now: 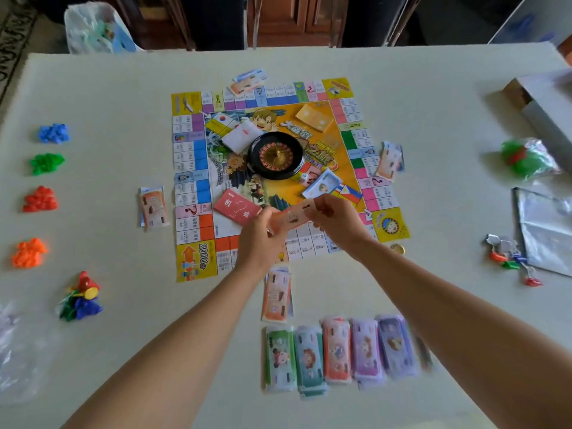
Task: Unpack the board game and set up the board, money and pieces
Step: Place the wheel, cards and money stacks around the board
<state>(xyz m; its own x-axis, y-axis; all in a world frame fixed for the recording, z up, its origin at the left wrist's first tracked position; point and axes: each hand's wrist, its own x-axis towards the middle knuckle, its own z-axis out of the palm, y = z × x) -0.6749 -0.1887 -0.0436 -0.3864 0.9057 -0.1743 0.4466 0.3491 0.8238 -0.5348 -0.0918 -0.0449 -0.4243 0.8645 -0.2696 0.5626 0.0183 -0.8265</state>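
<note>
Two hands hold one orange banknote [291, 215] over the near edge of the game board [195, 261].

By the left edge of the table [123, 320] lie separate piles of blue pieces [54, 133], green pieces [47, 163], red pieces [40, 199] and orange pieces [29, 252]. The square paper board lies flat mid-table, ringed with coloured squares, with a black roulette wheel [276, 155] at its centre. The left hand [258, 239] pinches the note's left end with curled fingers, and the right hand [335, 221] pinches its right end between thumb and fingers. The note itself is blurred. Just off the board's near edge lies a stack of orange notes [276, 294]. Nearer still is a row of banknote stacks [336, 351]: green, teal, orange and two purple.
</note>
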